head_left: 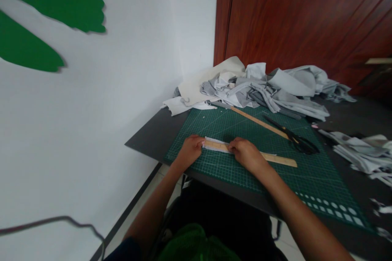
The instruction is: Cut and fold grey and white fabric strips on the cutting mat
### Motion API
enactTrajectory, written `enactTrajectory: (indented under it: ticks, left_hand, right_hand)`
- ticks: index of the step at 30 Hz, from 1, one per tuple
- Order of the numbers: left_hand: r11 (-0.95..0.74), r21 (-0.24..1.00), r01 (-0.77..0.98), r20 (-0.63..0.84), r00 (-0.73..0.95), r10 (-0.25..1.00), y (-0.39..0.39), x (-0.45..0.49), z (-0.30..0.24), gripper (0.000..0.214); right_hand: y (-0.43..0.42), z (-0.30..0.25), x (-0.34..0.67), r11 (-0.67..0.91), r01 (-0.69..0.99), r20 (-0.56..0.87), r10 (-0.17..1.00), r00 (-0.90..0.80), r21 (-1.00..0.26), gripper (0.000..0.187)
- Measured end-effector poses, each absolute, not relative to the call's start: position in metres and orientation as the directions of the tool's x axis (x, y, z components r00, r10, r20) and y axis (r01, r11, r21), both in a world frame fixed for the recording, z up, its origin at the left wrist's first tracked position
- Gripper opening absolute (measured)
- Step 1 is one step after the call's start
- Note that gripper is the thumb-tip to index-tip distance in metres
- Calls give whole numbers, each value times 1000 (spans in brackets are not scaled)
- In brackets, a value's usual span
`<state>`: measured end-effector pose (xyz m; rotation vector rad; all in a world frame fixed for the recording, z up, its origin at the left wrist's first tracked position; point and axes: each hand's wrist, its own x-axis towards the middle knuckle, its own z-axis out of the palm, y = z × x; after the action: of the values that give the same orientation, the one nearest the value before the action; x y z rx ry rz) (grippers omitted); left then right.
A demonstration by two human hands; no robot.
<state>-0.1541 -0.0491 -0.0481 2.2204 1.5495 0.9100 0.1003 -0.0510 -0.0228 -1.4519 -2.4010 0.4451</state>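
A narrow strip of pale fabric (226,151) lies on the green cutting mat (211,171), with a wooden ruler (281,160) along it. At the strip's left end, my left hand (192,149) pinches the fabric by the ruler's tip. Further right, my right hand (245,153) is closed over strip and ruler, thumb and fingers together. Its fingertips partly hide what they grip. The ruler's bare right end sticks out beyond my right hand.
Black scissors (301,143) rest across a second, longer wooden ruler (259,121). Grey and white fabric pieces (263,89) are heaped at the back, and more scraps (364,153) lie at the right. A white wall (92,122) borders the dark table (153,134) on the left.
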Motion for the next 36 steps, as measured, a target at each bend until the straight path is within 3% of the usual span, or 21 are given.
enactTrajectory:
  ticks: [6, 13, 36]
  left_hand:
    - [-427, 599, 678, 339, 269, 902, -53, -160, -48, 25]
    - [-338, 633, 696, 323, 159, 933, -49, -159, -49, 22]
    - [-356, 608, 710, 299, 210, 931, -48, -157, -49, 26]
  right_hand:
    - [-51, -22, 100, 440, 807, 80, 891, -447, -393, 30]
    - [-48, -26, 102, 456, 803, 95, 885, -457, -384, 30]
    - [-52, -21, 100, 423, 821, 75, 900, -429, -384, 30]
